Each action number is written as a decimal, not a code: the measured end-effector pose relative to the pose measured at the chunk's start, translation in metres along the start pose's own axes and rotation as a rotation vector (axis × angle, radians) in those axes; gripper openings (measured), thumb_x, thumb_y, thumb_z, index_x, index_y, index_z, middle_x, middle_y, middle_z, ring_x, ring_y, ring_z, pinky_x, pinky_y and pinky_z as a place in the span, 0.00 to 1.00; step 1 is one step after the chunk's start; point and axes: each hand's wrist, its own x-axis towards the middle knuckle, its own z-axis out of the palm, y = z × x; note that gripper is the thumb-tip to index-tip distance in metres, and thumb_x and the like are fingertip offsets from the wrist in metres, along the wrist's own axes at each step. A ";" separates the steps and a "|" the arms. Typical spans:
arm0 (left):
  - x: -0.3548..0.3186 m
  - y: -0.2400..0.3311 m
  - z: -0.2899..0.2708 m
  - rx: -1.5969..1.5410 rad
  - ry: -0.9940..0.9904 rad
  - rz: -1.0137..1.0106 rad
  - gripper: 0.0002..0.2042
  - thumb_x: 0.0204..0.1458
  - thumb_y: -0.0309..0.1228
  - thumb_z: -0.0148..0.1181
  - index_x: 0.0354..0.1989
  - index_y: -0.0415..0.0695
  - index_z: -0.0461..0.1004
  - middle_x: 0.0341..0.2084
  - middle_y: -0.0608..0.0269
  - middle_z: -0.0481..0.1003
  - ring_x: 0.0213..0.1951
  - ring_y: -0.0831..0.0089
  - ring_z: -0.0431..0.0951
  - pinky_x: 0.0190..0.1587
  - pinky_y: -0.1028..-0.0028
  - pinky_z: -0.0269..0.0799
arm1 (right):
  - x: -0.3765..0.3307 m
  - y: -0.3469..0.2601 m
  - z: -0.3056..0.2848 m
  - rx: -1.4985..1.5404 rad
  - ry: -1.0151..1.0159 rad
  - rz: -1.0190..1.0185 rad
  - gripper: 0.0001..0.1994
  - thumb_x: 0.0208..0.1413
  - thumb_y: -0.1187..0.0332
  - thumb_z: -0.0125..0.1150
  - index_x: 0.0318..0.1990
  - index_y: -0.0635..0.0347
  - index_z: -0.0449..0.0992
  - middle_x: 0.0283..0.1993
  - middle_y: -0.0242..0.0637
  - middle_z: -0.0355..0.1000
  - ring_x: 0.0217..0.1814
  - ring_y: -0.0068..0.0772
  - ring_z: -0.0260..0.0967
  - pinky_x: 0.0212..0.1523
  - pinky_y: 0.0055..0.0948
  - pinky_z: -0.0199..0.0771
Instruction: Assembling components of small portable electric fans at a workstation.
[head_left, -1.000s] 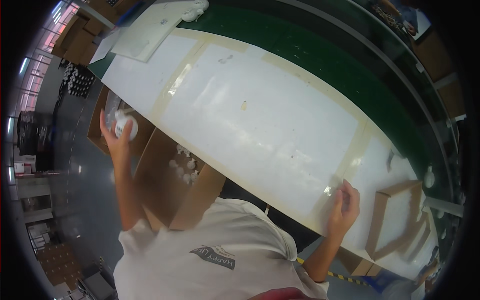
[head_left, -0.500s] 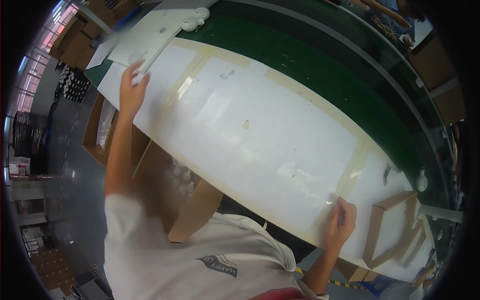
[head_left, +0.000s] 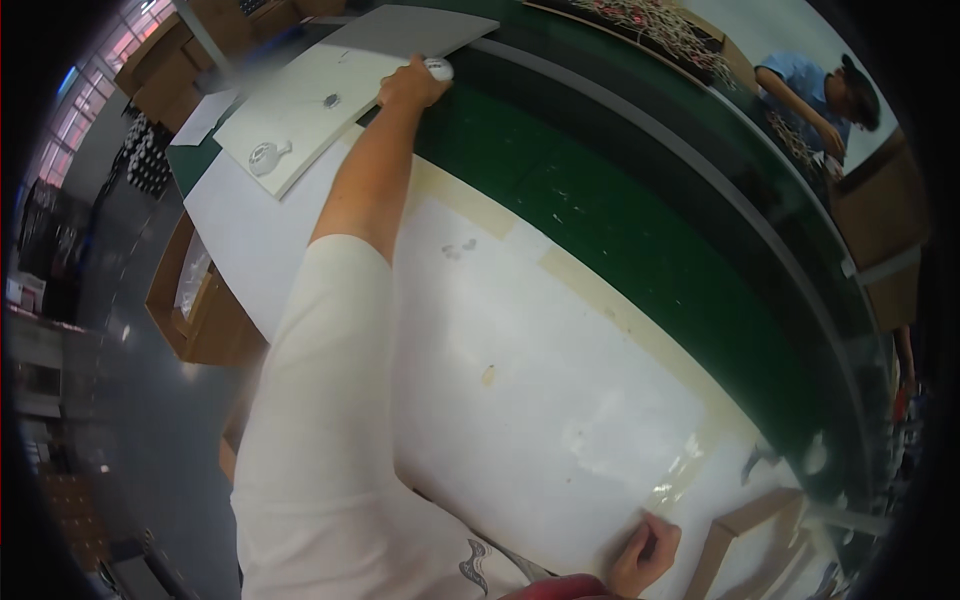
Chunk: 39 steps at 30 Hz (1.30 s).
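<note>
My left hand point(head_left: 412, 88) is stretched to the far left, its fingers closed around a white, round light bulb point(head_left: 438, 69) at the corner of a pale board point(head_left: 300, 95). Part of the bulb shows beyond the fingers; the hand may hide another. Another whitish bulb point(head_left: 266, 157) lies on the board's near end. Close to the front edge of the white worktop point(head_left: 520, 330), my right hand point(head_left: 645, 556) rests with its fingers curled in. Nothing shows in it.
A green conveyor belt point(head_left: 600, 255) runs behind the worktop. An open cardboard box point(head_left: 745, 545) stands at the right, with a blurred bulb point(head_left: 817, 453) beyond it. Another box point(head_left: 205, 310) is below the left edge. A person point(head_left: 815, 95) works across the belt.
My left hand has moved from the board's near corner, away and to the right, onto the bulbs. My view has shifted; my right hand stays by the worktop's front edge, still curled.
</note>
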 end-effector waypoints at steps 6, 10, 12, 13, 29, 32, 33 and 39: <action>0.007 -0.018 0.007 -0.041 0.125 0.098 0.36 0.44 0.55 0.67 0.62 0.59 0.64 0.54 0.57 0.74 0.55 0.52 0.75 0.54 0.57 0.72 | -0.001 -0.005 -0.006 -0.095 -0.041 -0.056 0.09 0.49 0.81 0.55 0.37 0.64 0.78 0.29 0.40 0.67 0.33 0.43 0.62 0.35 0.36 0.62; -0.021 -0.025 0.001 -0.138 0.048 0.225 0.38 0.40 0.55 0.70 0.61 0.57 0.66 0.54 0.55 0.75 0.54 0.57 0.76 0.53 0.61 0.73 | 0.002 -0.006 -0.009 -0.123 -0.040 -0.106 0.08 0.51 0.81 0.54 0.36 0.64 0.78 0.29 0.41 0.67 0.32 0.41 0.62 0.34 0.35 0.62; -0.055 -0.008 -0.004 -0.474 0.013 0.385 0.38 0.38 0.52 0.73 0.60 0.53 0.68 0.54 0.55 0.74 0.54 0.59 0.76 0.54 0.62 0.72 | 0.002 -0.003 -0.013 -0.138 -0.031 -0.139 0.08 0.48 0.81 0.56 0.36 0.63 0.78 0.29 0.41 0.67 0.32 0.43 0.63 0.35 0.37 0.63; -0.085 -0.001 -0.015 -0.537 -0.014 0.487 0.36 0.39 0.48 0.73 0.59 0.51 0.68 0.54 0.54 0.74 0.54 0.59 0.76 0.54 0.63 0.71 | 0.001 0.001 -0.013 -0.146 -0.017 -0.133 0.10 0.45 0.81 0.57 0.36 0.61 0.79 0.30 0.41 0.68 0.33 0.45 0.63 0.37 0.40 0.63; -0.351 0.034 -0.114 -0.350 -0.373 1.010 0.33 0.38 0.33 0.76 0.57 0.51 0.70 0.55 0.55 0.71 0.55 0.62 0.72 0.56 0.63 0.70 | -0.002 -0.004 -0.019 0.035 0.119 -0.218 0.12 0.44 0.82 0.61 0.37 0.60 0.80 0.29 0.38 0.68 0.33 0.38 0.66 0.36 0.34 0.65; -0.371 0.045 -0.115 -0.855 -0.628 0.902 0.35 0.40 0.32 0.75 0.60 0.50 0.66 0.55 0.56 0.70 0.54 0.62 0.73 0.56 0.65 0.71 | -0.008 -0.003 -0.022 0.232 0.189 -0.104 0.12 0.48 0.84 0.58 0.40 0.64 0.79 0.31 0.38 0.71 0.33 0.32 0.67 0.36 0.28 0.68; -0.383 0.050 -0.115 -1.263 -0.904 0.695 0.37 0.41 0.32 0.74 0.62 0.49 0.64 0.55 0.56 0.69 0.53 0.61 0.73 0.55 0.66 0.71 | -0.005 -0.004 -0.024 0.253 0.182 -0.124 0.12 0.48 0.84 0.58 0.40 0.64 0.79 0.31 0.38 0.71 0.33 0.32 0.67 0.36 0.28 0.68; -0.464 0.080 -0.118 -1.768 -1.840 0.380 0.37 0.45 0.30 0.69 0.65 0.49 0.58 0.56 0.55 0.68 0.50 0.61 0.76 0.52 0.67 0.75 | 0.021 0.018 -0.110 0.097 0.808 -0.071 0.10 0.54 0.81 0.56 0.44 0.66 0.78 0.36 0.39 0.76 0.37 0.27 0.72 0.41 0.26 0.71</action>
